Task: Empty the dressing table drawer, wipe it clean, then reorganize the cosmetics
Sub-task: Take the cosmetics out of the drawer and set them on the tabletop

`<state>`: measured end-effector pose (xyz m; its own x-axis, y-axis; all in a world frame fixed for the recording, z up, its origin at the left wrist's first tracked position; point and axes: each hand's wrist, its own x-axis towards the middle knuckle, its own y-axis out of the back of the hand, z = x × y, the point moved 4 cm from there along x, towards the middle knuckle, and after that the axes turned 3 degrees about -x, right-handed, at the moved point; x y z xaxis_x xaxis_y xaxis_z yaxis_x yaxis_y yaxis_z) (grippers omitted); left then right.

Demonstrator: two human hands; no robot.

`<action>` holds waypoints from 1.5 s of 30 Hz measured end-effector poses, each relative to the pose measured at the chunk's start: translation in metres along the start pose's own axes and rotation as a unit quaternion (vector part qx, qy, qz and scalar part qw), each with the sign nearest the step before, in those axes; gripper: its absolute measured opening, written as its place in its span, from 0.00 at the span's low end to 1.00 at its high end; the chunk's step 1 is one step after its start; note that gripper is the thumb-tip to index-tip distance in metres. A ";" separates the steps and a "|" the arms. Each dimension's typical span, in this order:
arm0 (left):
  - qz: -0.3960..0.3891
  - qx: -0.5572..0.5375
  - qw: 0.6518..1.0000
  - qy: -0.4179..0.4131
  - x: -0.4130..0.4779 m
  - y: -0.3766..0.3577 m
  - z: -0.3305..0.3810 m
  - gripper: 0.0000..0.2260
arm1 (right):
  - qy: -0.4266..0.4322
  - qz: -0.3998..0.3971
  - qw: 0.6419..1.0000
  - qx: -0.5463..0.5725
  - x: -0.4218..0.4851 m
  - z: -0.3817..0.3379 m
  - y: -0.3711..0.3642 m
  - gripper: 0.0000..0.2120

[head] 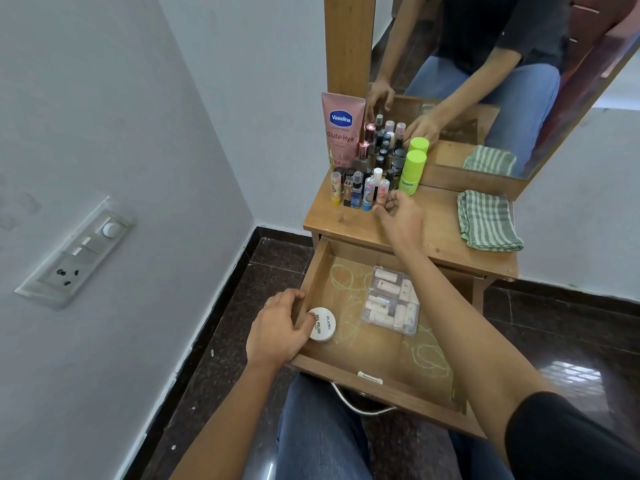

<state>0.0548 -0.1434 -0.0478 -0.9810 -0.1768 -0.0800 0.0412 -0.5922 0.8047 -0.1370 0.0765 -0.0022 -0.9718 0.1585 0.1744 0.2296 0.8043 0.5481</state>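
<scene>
The wooden drawer (388, 382) stands pulled out under the dressing table top (440, 233). Inside it lie a round white nail polish remover jar (323, 323) at the left wall and a clear plastic box of small tubes (391, 304) in the middle. My left hand (280, 327) grips the drawer's left wall, its thumb touching the jar. My right hand (401, 211) hovers over the table top, fingers apart and holding nothing, just right of a cluster of small bottles (360, 188).
A pink Vaseline tube (342, 129) and a green-capped bottle (412, 171) stand by the mirror (485, 81). A folded green striped cloth (488, 220) lies at the table's right. A wall with a switch panel (76, 251) is at the left.
</scene>
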 end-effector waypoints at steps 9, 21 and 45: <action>0.000 -0.001 1.000 -0.003 -0.001 0.000 0.002 0.19 | 0.012 0.070 0.997 0.018 -0.009 0.001 0.006 0.08; 0.009 0.001 1.000 -0.007 -0.003 0.002 0.005 0.17 | 0.256 -0.418 0.848 -0.202 -0.151 0.030 -0.064 0.37; 0.005 0.002 1.000 -0.010 -0.001 -0.002 0.001 0.16 | 0.300 -0.140 0.931 -0.157 -0.057 -0.037 -0.023 0.29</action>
<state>0.0553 -0.1416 -0.0486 -0.9841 -0.1673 -0.0598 0.0506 -0.5869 0.8081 -0.0848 0.0275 0.0056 -0.8131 -0.4552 0.3627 0.0685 0.5440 0.8363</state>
